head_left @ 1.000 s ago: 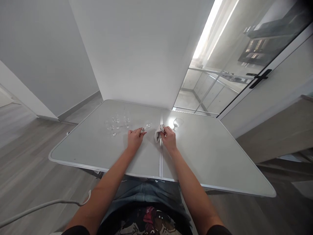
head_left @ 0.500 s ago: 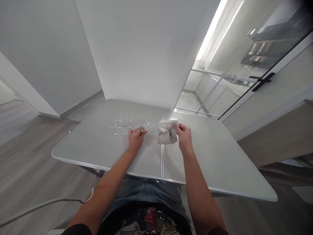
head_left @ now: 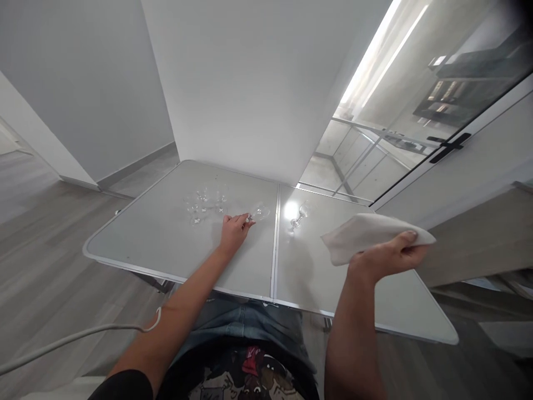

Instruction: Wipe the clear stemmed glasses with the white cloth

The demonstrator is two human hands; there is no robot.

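Observation:
My left hand is closed, its fingers pinching the foot end of a clear stemmed glass tilted low over the folding table. The bowl of that glass points right, toward the table's middle seam. Out at the right, my right hand grips a white cloth, which fans out to the left in the air above the table. Another clear stemmed glass is on the right half of the table, between my hands.
Several more clear glasses stand grouped on the left half of the table. A white wall rises behind its far edge. A glass door with a black handle is at the right. A pale cable runs by my left forearm.
My right hand has swung right with the cloth, which has spread from a bunched shape. The glass on the right half now shows more fully. My left hand keeps its glass almost in place.

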